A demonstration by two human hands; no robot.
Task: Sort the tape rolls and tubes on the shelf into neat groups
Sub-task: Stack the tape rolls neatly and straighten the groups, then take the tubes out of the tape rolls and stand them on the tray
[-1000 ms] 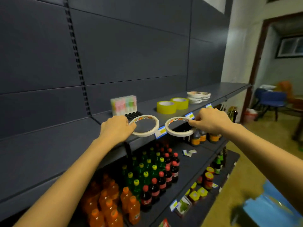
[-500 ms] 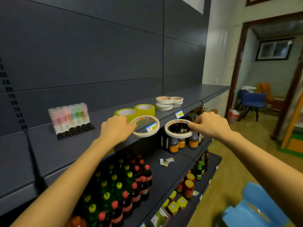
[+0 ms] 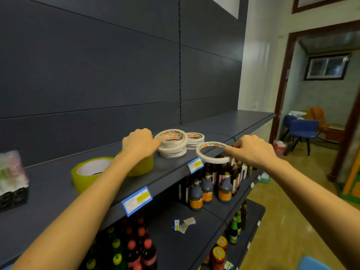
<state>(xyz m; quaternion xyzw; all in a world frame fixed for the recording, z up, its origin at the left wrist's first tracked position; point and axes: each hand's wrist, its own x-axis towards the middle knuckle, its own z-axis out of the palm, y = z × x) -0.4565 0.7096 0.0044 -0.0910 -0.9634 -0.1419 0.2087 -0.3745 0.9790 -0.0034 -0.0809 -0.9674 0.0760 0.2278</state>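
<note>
My left hand (image 3: 139,143) holds a thin white tape roll (image 3: 169,135) flat on top of a stack of the same white rolls (image 3: 172,152) on the dark shelf (image 3: 58,184). A second, lower stack (image 3: 195,140) stands just right of it. My right hand (image 3: 251,150) pinches another thin white tape roll (image 3: 211,154) that hangs in the air at the shelf's front edge. Two wide yellow tape rolls lie to the left: one (image 3: 88,173) in full view, the other (image 3: 143,165) partly hidden under my left wrist. A pack of pastel tubes (image 3: 10,172) in a black tray stands at the far left.
Blue price tags (image 3: 136,199) hang on the shelf's front edge. Dark sauce bottles (image 3: 224,189) and soda bottles (image 3: 134,250) fill the lower shelves. To the right lie a bare floor, a doorway and a blue chair (image 3: 303,128).
Both hands carried their white rolls to the right, past the yellow rolls. The left roll now rests on the white stack, while the right roll hovers by the shelf edge.
</note>
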